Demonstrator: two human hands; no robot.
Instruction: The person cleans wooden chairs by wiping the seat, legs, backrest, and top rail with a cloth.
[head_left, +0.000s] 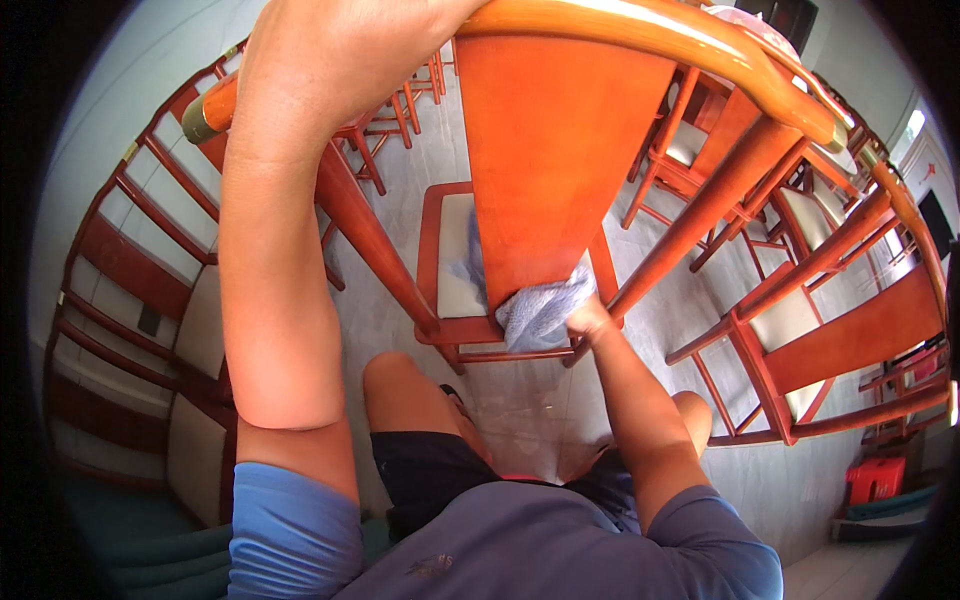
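Note:
Right in front of me stands a wooden armchair with its back towards me; its flat back panel (559, 150) is reddish orange and its curved top rail (615, 30) is glossy. My left hand (375, 37) is at the top rail on the left, its fingers cut off by the picture's upper edge. Low down, my right hand (589, 316) holds a crumpled blue-grey cloth (544, 311) against the lower end of the panel. The cream seat pad (454, 289) shows beside the panel, with a blurred bluish patch on it that I cannot make out.
More wooden chairs with cream seats stand at the right (795, 330) and in a row along the left (135, 262). Stools (375, 142) are beyond the chair. A red plastic stool or box (876, 480) is at the lower right. The floor (517, 397) is grey tile.

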